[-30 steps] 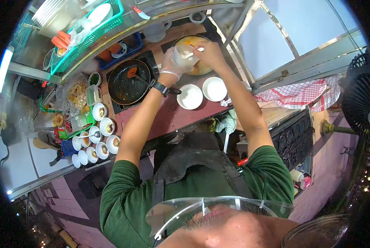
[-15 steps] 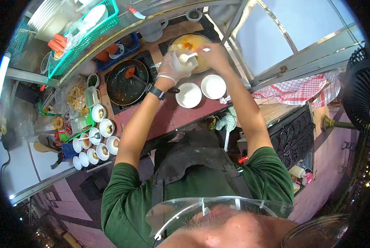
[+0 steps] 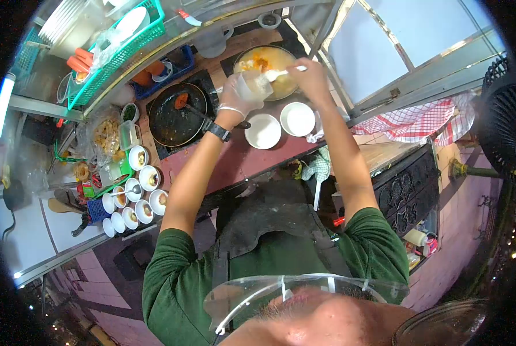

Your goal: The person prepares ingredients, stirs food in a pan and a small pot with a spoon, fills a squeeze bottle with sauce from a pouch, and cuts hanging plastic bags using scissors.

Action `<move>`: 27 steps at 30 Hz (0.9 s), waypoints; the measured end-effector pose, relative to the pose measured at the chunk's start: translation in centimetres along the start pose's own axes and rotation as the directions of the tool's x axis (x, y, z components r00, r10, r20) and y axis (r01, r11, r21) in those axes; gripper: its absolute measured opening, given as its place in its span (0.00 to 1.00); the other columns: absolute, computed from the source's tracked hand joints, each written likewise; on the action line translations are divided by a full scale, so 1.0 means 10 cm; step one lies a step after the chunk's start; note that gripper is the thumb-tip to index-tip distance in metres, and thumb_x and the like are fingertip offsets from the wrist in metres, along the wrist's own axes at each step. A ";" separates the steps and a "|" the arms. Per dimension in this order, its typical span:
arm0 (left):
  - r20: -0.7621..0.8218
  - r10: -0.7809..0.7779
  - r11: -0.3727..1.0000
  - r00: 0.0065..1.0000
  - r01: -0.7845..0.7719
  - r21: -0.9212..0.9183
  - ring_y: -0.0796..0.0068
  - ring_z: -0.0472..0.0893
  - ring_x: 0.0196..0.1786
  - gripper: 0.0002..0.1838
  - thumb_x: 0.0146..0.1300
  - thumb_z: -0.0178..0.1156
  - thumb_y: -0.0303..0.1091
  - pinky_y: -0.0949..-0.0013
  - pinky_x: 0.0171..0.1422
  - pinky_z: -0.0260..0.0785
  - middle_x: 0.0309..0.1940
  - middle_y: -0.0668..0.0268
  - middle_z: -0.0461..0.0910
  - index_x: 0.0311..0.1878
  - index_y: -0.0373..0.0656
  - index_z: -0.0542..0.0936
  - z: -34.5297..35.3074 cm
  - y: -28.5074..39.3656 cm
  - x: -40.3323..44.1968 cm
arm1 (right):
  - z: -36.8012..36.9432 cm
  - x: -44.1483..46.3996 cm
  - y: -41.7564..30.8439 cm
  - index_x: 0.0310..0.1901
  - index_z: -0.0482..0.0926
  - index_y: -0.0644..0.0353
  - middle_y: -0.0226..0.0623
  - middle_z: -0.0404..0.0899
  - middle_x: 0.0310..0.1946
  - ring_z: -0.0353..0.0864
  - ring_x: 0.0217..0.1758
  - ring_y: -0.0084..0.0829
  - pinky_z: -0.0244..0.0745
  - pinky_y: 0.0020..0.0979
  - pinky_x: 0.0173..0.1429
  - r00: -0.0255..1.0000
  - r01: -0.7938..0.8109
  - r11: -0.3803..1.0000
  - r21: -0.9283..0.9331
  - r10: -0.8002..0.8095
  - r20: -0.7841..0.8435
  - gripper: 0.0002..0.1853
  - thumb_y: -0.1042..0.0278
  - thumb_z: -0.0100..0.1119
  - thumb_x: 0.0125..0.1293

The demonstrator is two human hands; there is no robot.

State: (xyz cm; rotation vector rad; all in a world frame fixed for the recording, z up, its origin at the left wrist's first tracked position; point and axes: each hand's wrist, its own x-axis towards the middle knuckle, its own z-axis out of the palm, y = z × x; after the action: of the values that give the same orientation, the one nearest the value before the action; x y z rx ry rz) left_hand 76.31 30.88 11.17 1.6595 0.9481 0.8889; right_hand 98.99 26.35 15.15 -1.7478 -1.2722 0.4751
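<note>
My left hand (image 3: 233, 98), in a clear glove, is wrapped round a translucent container (image 3: 253, 86) tilted beside the pan of yellowish broth (image 3: 281, 57). Pinched in my right hand (image 3: 311, 78) is the handle of a white spoon (image 3: 278, 74), its bowl at the container's mouth, over the pan. Orange-red seasoning and pale pieces show in the broth. Two white bowls (image 3: 262, 131) (image 3: 298, 119) stand side by side just in front of the pan. To the left, a dark frying pan (image 3: 174, 124) holds a spatula (image 3: 181, 102) with a reddish head.
Several small white cups (image 3: 149, 178) with food stand at the left counter edge, one with a spoon. Behind them are bags and tubs. A teal basket (image 3: 119, 49) is on the upper left shelf, a pitcher (image 3: 212, 45) at the back, a checkered cloth (image 3: 405, 128) at right.
My right hand has moved away from the container a little to the right, with the spoon. The container has shifted slightly left, showing more of the broth and its orange-red seasoning.
</note>
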 end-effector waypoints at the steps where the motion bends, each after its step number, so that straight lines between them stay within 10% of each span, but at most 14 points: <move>1: -0.003 0.000 1.000 1.000 0.000 0.000 0.70 0.81 0.55 0.46 0.34 0.82 0.24 0.66 0.60 0.76 0.54 0.61 0.80 0.61 0.38 0.70 -0.05 0.00 0.00 | -0.17 0.02 -0.13 0.38 0.88 0.60 0.48 0.87 0.31 0.87 0.36 0.42 0.79 0.38 0.45 0.992 -0.119 0.993 0.013 0.119 0.034 0.13 0.59 0.71 0.57; 7: 0.090 -0.067 0.995 0.994 0.060 0.083 0.68 0.80 0.57 0.46 0.36 0.81 0.22 0.66 0.63 0.74 0.57 0.61 0.79 0.63 0.39 0.68 0.01 0.04 0.06 | 0.04 -0.06 -0.18 0.35 0.87 0.61 0.50 0.85 0.29 0.85 0.34 0.47 0.79 0.39 0.44 0.919 0.385 0.920 -0.070 -0.376 0.115 0.13 0.59 0.71 0.57; 12: 0.092 -0.008 1.000 0.996 0.008 0.002 0.68 0.81 0.56 0.43 0.37 0.81 0.23 0.66 0.62 0.75 0.55 0.62 0.80 0.61 0.40 0.71 0.04 0.24 0.00 | 0.15 -0.05 -0.05 0.36 0.88 0.59 0.51 0.85 0.30 0.86 0.36 0.47 0.79 0.38 0.46 0.970 0.055 0.994 -0.091 -0.031 0.239 0.12 0.59 0.69 0.57; 15: -0.078 0.023 1.000 0.997 -0.024 -0.013 0.74 0.84 0.44 0.33 0.36 0.79 0.21 0.68 0.52 0.78 0.43 0.65 0.85 0.52 0.40 0.80 0.01 0.15 -0.03 | -0.16 0.03 -0.18 0.36 0.88 0.59 0.48 0.87 0.30 0.87 0.35 0.41 0.79 0.35 0.44 0.995 -0.098 0.994 -0.057 0.095 -0.042 0.12 0.59 0.71 0.57; 27: 0.009 0.014 0.985 1.000 -0.012 -0.172 0.70 0.80 0.56 0.46 0.37 0.82 0.25 0.67 0.61 0.75 0.56 0.62 0.79 0.62 0.39 0.69 0.10 0.06 0.08 | 0.10 -0.07 -0.25 0.36 0.87 0.61 0.46 0.86 0.33 0.85 0.34 0.40 0.78 0.36 0.43 0.937 0.320 0.944 -0.086 -0.302 0.174 0.13 0.59 0.70 0.57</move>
State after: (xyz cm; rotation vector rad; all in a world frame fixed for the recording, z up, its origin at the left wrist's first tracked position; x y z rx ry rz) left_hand 77.66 31.04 11.58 1.5227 0.8306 0.9433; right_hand 96.58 26.38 16.57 -1.5824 -1.6858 0.3680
